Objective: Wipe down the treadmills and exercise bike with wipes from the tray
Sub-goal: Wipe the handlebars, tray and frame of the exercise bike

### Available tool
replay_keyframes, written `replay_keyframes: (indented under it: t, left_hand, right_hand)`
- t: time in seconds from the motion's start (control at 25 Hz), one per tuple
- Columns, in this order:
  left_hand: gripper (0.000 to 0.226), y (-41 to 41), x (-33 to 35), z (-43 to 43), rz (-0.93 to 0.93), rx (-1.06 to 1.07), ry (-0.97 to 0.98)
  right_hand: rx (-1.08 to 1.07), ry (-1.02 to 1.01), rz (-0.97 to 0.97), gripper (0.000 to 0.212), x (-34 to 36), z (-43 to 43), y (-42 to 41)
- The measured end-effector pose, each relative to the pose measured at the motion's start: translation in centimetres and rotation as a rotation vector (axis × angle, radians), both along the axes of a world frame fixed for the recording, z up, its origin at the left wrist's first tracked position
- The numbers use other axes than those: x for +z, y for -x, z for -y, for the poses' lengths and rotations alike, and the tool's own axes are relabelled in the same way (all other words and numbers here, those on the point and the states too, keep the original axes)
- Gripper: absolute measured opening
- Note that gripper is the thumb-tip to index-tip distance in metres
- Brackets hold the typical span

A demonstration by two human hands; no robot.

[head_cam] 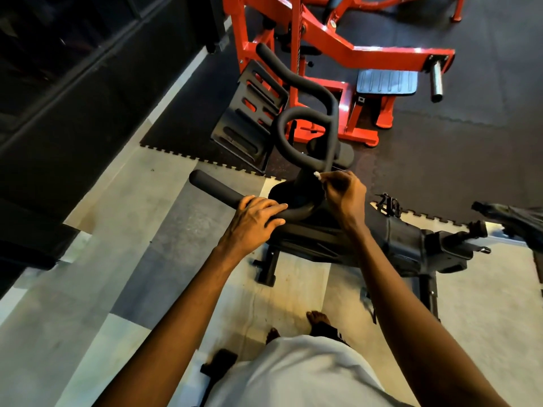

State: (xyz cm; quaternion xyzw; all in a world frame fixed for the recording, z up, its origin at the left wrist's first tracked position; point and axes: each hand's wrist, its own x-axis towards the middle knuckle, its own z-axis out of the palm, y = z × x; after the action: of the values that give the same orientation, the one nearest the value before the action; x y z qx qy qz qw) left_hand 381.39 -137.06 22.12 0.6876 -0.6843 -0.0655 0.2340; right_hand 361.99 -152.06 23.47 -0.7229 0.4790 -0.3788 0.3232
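Wiping the exercise bike (393, 240)
Clamping left grip (254, 220) round the handlebar (211, 189); pinching a white wipe (318, 174) in right grip (343, 195) at its loop

Black exercise bike (323, 236) with matte black handlebars (305, 124); a white wipe (317, 174); an orange-red weight machine (338, 48); black speckled interlocking mats (440, 160); grey and pale floor tiles (132, 230).
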Motion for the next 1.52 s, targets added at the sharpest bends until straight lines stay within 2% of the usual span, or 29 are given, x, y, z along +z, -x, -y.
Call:
replay_keyframes:
  t: [0.24,0.32,0.48,0.6,0.68,0.92,1.08,1.16,1.28,1.4,1.52]
  left_hand:
    - [0.039,0.4,0.3,-0.2,-0.076,0.019,-0.007]
    - [0.039,0.2,0.6,-0.4,-0.083,0.018,-0.018]
    - [0.038,-1.8,1.6,-0.7,-0.045,0.019,-0.012]
    - [0.037,-2.1,1.5,-0.8,-0.041,0.02,-0.024]
    - [0.036,-1.7,1.1,-0.9,-0.055,0.032,-0.029]
    - [0.035,-1.4,1.5,-1.1,-0.068,0.053,-0.052]
    - [0.036,-1.1,1.4,-1.2,-0.087,0.088,-0.079]
    - [0.037,-1.1,1.4,-1.3,-0.077,0.094,-0.081]
    - [0.038,-1.1,1.8,-1.1,-0.069,0.087,-0.093]
    - [0.036,-1.4,2.7,-1.0,0.031,0.073,-0.106]
    - [0.025,-3.9,4.3,-1.6,0.186,0.163,-0.022]
  right_hand:
    - [0.147,-0.093,-0.022,0.015,-1.6,-7.7,0.5]
    - [0.149,-0.06,-0.025,0.016,-1.2,-7.5,0.6]
    - [0.002,-0.088,0.096,0.012,0.2,-4.9,1.0]
    - [0.103,-0.077,0.018,0.017,-0.4,-8.3,-0.2]
    - [0.169,-0.075,0.032,0.015,-0.8,-10.1,-0.2]
    - [0.083,-0.064,0.079,0.017,-0.8,-5.5,0.6]
    - [0.205,-0.039,-0.056,0.029,-1.4,-7.9,0.2]
    - [0.257,-0.058,-0.045,0.038,-1.6,-9.7,0.5]
    - [0.26,-0.017,-0.04,0.034,-1.3,-9.7,0.9]
    - [0.189,-0.011,-0.029,0.022,-1.2,-8.1,1.2]
    - [0.122,-0.034,-0.007,0.023,-1.3,-8.2,1.0]
